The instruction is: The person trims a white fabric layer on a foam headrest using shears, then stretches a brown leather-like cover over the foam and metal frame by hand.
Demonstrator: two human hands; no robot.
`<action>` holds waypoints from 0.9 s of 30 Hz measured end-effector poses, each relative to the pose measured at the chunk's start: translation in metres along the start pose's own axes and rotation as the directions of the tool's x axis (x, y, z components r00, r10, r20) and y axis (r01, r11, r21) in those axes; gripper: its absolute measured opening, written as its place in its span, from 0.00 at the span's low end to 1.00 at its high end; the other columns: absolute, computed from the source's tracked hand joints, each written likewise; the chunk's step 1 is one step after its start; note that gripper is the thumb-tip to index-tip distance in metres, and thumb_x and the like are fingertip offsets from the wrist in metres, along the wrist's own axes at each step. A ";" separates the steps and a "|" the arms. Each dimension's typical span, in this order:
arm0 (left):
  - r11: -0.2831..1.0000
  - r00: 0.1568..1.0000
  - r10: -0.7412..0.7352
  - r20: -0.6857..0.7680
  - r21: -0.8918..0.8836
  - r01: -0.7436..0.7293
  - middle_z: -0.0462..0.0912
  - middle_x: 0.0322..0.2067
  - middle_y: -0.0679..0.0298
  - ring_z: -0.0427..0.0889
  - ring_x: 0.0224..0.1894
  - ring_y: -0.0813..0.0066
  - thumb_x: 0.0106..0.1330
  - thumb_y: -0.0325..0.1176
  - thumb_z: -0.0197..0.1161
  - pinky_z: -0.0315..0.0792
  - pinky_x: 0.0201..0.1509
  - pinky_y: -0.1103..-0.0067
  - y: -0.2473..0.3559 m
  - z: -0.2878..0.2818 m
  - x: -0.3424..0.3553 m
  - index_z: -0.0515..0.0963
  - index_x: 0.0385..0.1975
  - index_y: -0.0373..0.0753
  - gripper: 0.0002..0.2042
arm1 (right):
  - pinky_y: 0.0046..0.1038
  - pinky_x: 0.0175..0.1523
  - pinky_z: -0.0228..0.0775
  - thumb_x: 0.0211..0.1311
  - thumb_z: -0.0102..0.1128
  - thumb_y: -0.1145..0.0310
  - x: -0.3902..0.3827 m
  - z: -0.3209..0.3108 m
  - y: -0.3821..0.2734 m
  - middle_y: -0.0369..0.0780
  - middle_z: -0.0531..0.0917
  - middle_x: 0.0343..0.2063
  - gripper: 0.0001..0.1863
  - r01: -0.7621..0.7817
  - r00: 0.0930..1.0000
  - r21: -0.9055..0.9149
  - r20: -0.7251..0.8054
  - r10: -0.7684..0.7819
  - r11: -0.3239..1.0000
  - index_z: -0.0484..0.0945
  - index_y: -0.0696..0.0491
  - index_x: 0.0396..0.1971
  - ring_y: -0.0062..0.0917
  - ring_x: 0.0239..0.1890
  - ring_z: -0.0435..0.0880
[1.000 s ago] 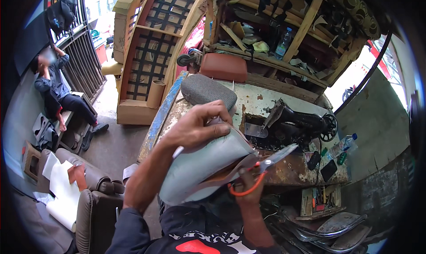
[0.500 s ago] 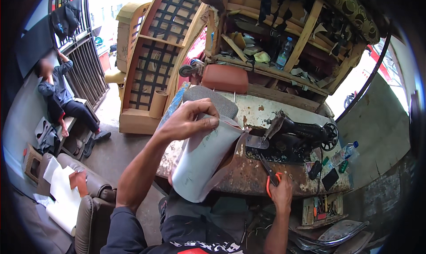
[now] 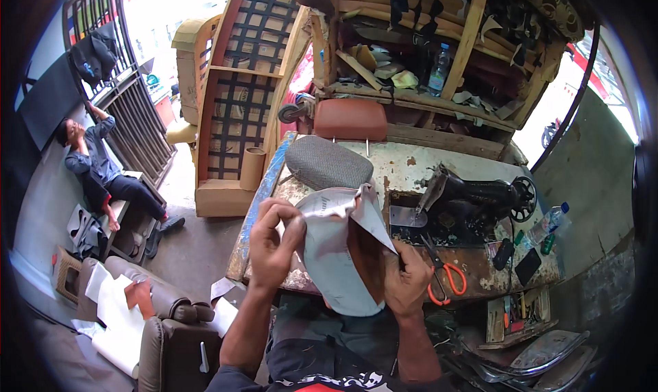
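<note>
An upholstery cover (image 3: pixel 329 255), pale grey-white outside with brown material showing in its opening, hangs between my hands above the table's front edge. My left hand (image 3: pixel 274 245) has its fingers curled, with thumb and fingertips at the cover's upper left edge. On the other side, my right hand (image 3: pixel 406 275) is closed on the cover's right edge, near the opening. Just beside that hand lie orange-handled scissors (image 3: pixel 450 284), blades pointing toward the black sewing machine (image 3: pixel 473 200). Beyond the cover sits a grey fabric headrest (image 3: pixel 329 162), and behind it a reddish-brown headrest (image 3: pixel 349 120) with metal posts.
The worn table (image 3: pixel 404 166) also carries a plastic bottle (image 3: pixel 550 219) and a dark phone (image 3: pixel 528 266) at right. An open drawer of tools (image 3: pixel 521 316) sits below. Furniture frames (image 3: pixel 240 118) stand behind. At left, a person (image 3: pixel 103 159) sits beyond a brown armchair (image 3: pixel 171 344).
My right hand has let go of the scissors, now lying on the table, and taken the cover's right edge. The cover has turned, its opening facing right. My left hand moved slightly lower.
</note>
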State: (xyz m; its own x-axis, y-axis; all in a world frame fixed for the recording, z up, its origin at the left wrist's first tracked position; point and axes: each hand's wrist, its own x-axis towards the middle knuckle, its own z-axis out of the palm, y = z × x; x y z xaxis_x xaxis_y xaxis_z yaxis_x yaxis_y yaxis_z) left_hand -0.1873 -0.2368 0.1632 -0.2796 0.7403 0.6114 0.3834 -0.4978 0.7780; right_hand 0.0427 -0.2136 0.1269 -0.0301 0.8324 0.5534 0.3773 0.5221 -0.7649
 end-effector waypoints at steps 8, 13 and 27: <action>0.925 0.998 0.049 -0.033 0.379 -0.033 0.59 0.68 0.45 0.57 0.74 0.43 0.54 0.38 0.80 0.55 0.76 0.54 -0.007 0.049 -0.066 0.53 0.73 0.36 0.50 | 0.27 0.39 0.74 0.68 0.64 0.74 -0.028 0.004 -0.015 0.41 0.86 0.30 0.07 -0.133 0.988 0.211 0.105 0.113 0.968 0.84 0.60 0.41 0.24 0.33 0.83; 0.936 0.998 -0.023 -0.050 0.351 0.039 0.57 0.66 0.41 0.59 0.72 0.39 0.51 0.31 0.81 0.61 0.74 0.56 -0.024 0.045 -0.054 0.54 0.71 0.35 0.49 | 0.20 0.39 0.72 0.72 0.63 0.73 -0.025 -0.002 -0.017 0.35 0.85 0.28 0.07 -0.147 0.972 0.316 0.223 0.077 0.937 0.84 0.61 0.39 0.14 0.33 0.80; 0.977 0.953 -0.208 0.219 0.092 0.192 0.87 0.32 0.53 0.88 0.32 0.61 0.52 0.16 0.58 0.80 0.38 0.69 -0.014 0.042 -0.078 0.80 0.41 0.33 0.15 | 0.36 0.50 0.77 0.66 0.50 0.83 -0.021 0.006 0.005 0.49 0.85 0.38 0.13 -0.028 0.999 -0.073 -0.027 0.026 0.997 0.78 0.58 0.47 0.44 0.43 0.87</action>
State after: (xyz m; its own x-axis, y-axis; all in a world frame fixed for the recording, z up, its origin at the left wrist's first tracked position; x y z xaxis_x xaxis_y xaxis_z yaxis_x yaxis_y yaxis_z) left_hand -0.1338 -0.2681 0.0983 -0.1535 0.9083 0.3892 0.4016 -0.3025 0.8644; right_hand 0.0397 -0.2275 0.1099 0.0047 0.8406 0.5416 0.4443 0.4835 -0.7542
